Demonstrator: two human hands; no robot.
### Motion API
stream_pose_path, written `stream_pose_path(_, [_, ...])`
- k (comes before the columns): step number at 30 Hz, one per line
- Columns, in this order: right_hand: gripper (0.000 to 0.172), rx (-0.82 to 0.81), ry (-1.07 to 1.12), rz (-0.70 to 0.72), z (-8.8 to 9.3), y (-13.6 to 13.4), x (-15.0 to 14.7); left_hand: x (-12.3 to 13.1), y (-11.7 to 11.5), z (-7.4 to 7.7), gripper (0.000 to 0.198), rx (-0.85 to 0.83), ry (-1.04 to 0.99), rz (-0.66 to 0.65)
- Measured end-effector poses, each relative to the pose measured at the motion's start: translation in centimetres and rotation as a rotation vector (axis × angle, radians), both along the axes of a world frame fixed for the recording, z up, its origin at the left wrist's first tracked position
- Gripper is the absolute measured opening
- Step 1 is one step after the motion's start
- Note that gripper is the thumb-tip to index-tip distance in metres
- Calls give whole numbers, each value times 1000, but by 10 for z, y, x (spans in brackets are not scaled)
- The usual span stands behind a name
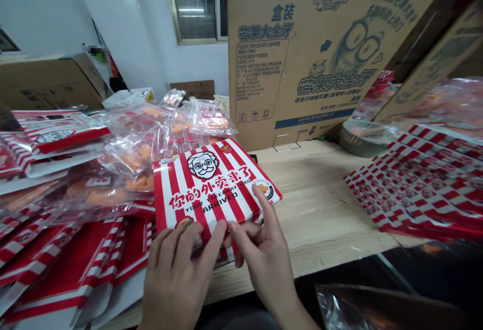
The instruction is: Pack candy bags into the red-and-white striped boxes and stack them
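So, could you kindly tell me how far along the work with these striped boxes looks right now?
Looking done: the red-and-white striped cartons piled at the left, beside clear bags of orange pieces. In hand: one striped box, held at its near edge by the left hand and right hand. Apparently left: the overlapping striped cards spread on the right of the wooden bench; their number is hard to tell.

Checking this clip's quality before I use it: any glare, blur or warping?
Head view: bright overhead light leaves glare on the plastic snack bags; wide-angle warping tilts the window and cardboard carton; the striped box, left hand and right hand look sharp, with no obvious blur.
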State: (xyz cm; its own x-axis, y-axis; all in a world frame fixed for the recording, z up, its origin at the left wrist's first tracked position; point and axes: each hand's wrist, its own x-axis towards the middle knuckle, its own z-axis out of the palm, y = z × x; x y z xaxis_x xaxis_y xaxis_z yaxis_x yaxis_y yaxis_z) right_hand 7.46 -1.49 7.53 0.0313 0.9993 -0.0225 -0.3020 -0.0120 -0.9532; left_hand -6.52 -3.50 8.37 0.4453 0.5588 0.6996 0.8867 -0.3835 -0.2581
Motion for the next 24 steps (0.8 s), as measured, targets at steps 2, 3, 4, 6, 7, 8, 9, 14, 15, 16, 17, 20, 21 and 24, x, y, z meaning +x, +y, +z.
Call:
stream_pose_path(2, [87,-6,14,5,1,1,1,-3,2,1,40,-42,111,0])
stream_pose_path(3, [88,-13,18,5,0,2,0,-3,3,1,42,-56,144,4])
stream_pose_path(4, [90,-23,16,8,-2,3,0,-3,4,2,43,-64,161,17])
stream_pose_path(6, [90,-37,-13,10,-9,4,-2,2,7,3,40,-76,171,54])
stream_pose_path(7, [89,-34,-52,-5,-15,4,-2,5,8,4,38,-77,172,70])
stream_pose_path(8, [85,-18,-113,-29,-21,2,-2,9,8,5,37,-69,171,77])
stream_pose_path(9, [79,18,-194,-53,-27,0,0,11,8,6,35,-51,165,74])
stream_pose_path(14, [46,361,-545,-251,-49,-10,36,-8,0,3,24,-80,-84,8])
stream_pose_path(15, [40,389,-532,-359,-51,-5,46,-17,-1,-1,22,-128,-229,15])
stream_pose_path(16, [36,382,-492,-455,-52,3,56,-26,0,-5,23,-170,-429,38])
stream_pose_path(17, [35,342,-434,-507,-54,14,64,-34,3,-10,26,-205,-679,79])
stream_pose_path(20, [48,132,-202,-222,-61,55,71,-46,16,-28,45,-438,-1460,104])
stream_pose_path(21, [52,63,-100,-69,-64,66,68,-47,20,-35,52,-546,-1634,72])
stream_pose_path(24, [47,-33,51,198,-74,76,53,-47,20,-60,63,-758,-1872,15])
